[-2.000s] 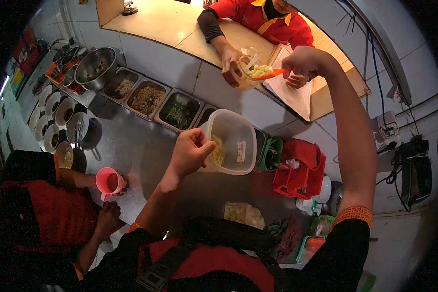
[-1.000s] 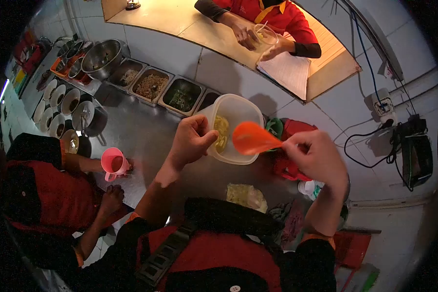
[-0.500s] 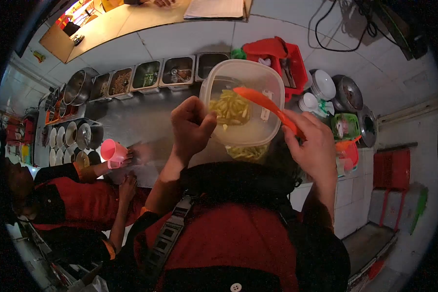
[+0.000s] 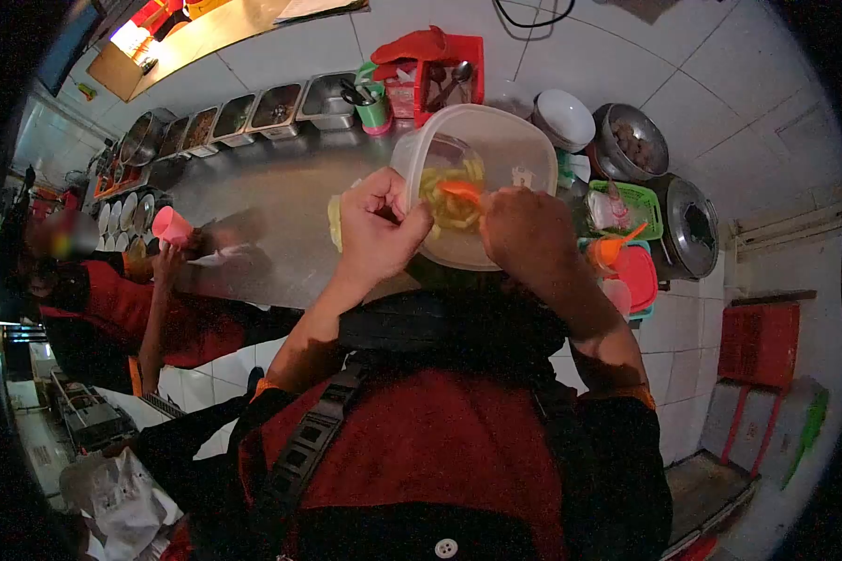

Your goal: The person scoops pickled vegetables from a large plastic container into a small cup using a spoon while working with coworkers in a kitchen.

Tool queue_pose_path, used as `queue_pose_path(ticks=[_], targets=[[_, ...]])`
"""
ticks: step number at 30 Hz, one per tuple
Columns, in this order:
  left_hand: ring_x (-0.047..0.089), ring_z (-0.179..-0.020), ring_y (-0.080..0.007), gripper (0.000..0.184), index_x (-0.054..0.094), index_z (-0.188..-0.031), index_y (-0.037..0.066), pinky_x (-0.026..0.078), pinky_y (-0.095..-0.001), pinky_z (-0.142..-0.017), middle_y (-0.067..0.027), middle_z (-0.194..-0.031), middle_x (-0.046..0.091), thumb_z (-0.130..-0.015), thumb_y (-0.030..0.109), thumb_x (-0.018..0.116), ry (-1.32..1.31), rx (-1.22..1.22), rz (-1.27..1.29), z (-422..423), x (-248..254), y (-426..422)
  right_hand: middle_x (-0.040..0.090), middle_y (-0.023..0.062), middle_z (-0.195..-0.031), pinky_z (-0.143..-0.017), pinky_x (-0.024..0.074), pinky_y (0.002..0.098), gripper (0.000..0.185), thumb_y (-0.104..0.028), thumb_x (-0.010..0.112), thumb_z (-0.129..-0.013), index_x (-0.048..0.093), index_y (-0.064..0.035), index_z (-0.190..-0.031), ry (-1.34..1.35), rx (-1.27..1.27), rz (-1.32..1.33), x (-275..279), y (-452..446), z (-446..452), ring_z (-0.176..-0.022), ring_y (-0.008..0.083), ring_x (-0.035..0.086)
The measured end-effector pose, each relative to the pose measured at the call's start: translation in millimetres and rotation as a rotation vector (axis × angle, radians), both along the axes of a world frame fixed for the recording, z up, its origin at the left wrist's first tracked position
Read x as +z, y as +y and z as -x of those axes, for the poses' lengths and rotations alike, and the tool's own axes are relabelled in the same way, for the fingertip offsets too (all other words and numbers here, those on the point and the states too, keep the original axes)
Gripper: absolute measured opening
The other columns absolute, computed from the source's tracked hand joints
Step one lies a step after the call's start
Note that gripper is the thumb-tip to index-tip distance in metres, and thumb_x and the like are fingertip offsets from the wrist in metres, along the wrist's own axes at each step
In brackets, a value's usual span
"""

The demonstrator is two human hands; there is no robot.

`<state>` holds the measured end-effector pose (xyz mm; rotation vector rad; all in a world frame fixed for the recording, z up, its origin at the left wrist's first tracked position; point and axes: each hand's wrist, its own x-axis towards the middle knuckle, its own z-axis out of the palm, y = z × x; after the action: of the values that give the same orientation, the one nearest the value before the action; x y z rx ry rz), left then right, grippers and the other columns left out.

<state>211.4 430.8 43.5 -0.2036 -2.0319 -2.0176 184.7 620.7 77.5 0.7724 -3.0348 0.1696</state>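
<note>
A clear plastic container is tilted toward me above the steel counter, with pale yellow-green cut pieces in its bottom. My left hand is closed on the container's left rim, thumb on the near side. In my right hand is an orange spoon, its handle mostly covered by the fingers. The spoon's bowl lies among the pieces inside the container. More pale yellow-green stuff shows just left of my left hand; what it sits in is hidden.
Steel food pans line the wall behind the counter. A green cup with scissors and a red basket stand behind the container. To the right are white bowls, a green basket and a lidded pot. A co-worker at left holds a pink mug.
My right hand has brought the spoon down from above the container into the pieces. The container has tilted toward me. The view has swung right, and the co-worker's pink mug has risen.
</note>
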Motion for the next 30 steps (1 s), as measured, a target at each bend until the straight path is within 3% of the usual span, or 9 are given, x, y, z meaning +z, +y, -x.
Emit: queue_pose_path(ticks=[4, 8, 13, 17, 19, 21, 24, 26, 30], targets=[[0.042, -0.063, -0.0015, 0.020, 0.049, -0.073, 0.006, 0.035, -0.0191, -0.056, 0.0066, -0.068, 0.047, -0.077, -0.001, 0.066, -0.028, -0.049, 0.033, -13, -9, 55, 0.067, 0.0201, -0.079, -0.072, 0.0540, 0.0474, 0.024, -0.025, 0.057, -0.086, 0.069, -0.0052, -0.087, -0.141, 0.010, 0.025, 5, 66, -16, -0.077, 0.0361, 0.068], [0.041, -0.063, -0.0017, 0.018, 0.048, -0.071, 0.007, 0.033, -0.0199, -0.057, 0.0067, -0.066, 0.045, -0.080, 0.002, 0.063, -0.073, -0.140, 0.035, -20, -8, 99, 0.067, 0.0191, -0.080, -0.072, 0.0536, 0.0461, 0.022, -0.023, 0.058, -0.086, 0.070, -0.0042, -0.090, -0.173, -0.032, 0.167, 19, 121, -33, -0.077, 0.0356, 0.067], [0.041, -0.063, -0.0023, 0.018, 0.048, -0.071, 0.008, 0.034, -0.0204, -0.058, 0.0066, -0.066, 0.046, -0.079, 0.002, 0.063, -0.122, -0.169, 0.050, -24, -7, 135, 0.068, 0.0184, -0.084, -0.072, 0.0538, 0.0450, 0.019, -0.016, 0.059, -0.085, 0.068, -0.0027, -0.095, 0.019, -0.151, 0.265, 20, 166, -50, -0.078, 0.0356, 0.067], [0.042, -0.065, -0.0029, 0.019, 0.048, -0.071, 0.008, 0.035, -0.0209, -0.058, 0.0063, -0.068, 0.047, -0.078, 0.001, 0.064, -0.099, -0.200, 0.196, -24, -5, 160, 0.067, 0.0203, -0.085, -0.073, 0.0538, 0.0453, 0.019, -0.017, 0.058, -0.086, 0.066, -0.0008, -0.090, -0.012, -0.195, 0.197, -27, 172, -44, -0.080, 0.0363, 0.068], [0.042, -0.065, -0.0029, 0.020, 0.047, -0.071, 0.008, 0.035, -0.0209, -0.059, 0.0063, -0.068, 0.047, -0.079, 0.001, 0.064, -0.110, -0.213, 0.244, -23, -6, 168, 0.066, 0.0215, -0.082, -0.072, 0.0537, 0.0464, 0.019, -0.018, 0.058, -0.086, 0.065, -0.0006, -0.084, -0.232, -0.103, 0.125, -35, 174, -44, -0.079, 0.0373, 0.067], [0.042, -0.065, -0.0029, 0.020, 0.047, -0.071, 0.008, 0.035, -0.0209, -0.059, 0.0063, -0.068, 0.047, -0.079, 0.001, 0.064, -0.126, -0.215, 0.292, -22, -7, 172, 0.068, 0.0198, -0.079, -0.072, 0.0562, 0.0453, 0.021, -0.015, 0.053, -0.086, 0.067, -0.0002, -0.083, -0.232, -0.062, 0.162, -38, 183, -45, -0.076, 0.0356, 0.069], [0.042, -0.065, -0.0031, 0.021, 0.046, -0.071, 0.009, 0.035, -0.0209, -0.059, 0.0063, -0.068, 0.046, -0.080, 0.001, 0.064, -0.120, -0.231, 0.318, -20, -8, 176, 0.068, 0.0220, -0.080, -0.075, 0.0553, 0.0460, 0.020, -0.015, 0.055, -0.084, 0.067, 0.0005, -0.083, -0.188, 0.025, 0.244, -44, 194, -44, -0.079, 0.0379, 0.069], [0.043, -0.065, -0.0033, 0.022, 0.046, -0.071, 0.009, 0.036, -0.0212, -0.059, 0.0061, -0.069, 0.047, -0.080, 0.001, 0.064, -0.113, -0.225, 0.278, -19, -8, 178, 0.065, 0.0230, -0.074, -0.074, 0.0528, 0.0473, 0.021, -0.019, 0.059, -0.084, 0.067, 0.0000, -0.080, -0.297, 0.076, 0.291, -49, 198, -39, -0.077, 0.0391, 0.066], [0.044, -0.065, -0.0035, 0.021, 0.046, -0.072, 0.009, 0.036, -0.0215, -0.059, 0.0057, -0.069, 0.048, -0.080, 0.001, 0.063, -0.181, -0.188, 0.267, -23, -9, 164, 0.065, 0.0233, -0.077, -0.075, 0.0524, 0.0478, 0.021, -0.021, 0.060, -0.083, 0.068, -0.0017, -0.084, -0.380, 0.138, 0.256, -20, 199, -34, -0.078, 0.0380, 0.066]])
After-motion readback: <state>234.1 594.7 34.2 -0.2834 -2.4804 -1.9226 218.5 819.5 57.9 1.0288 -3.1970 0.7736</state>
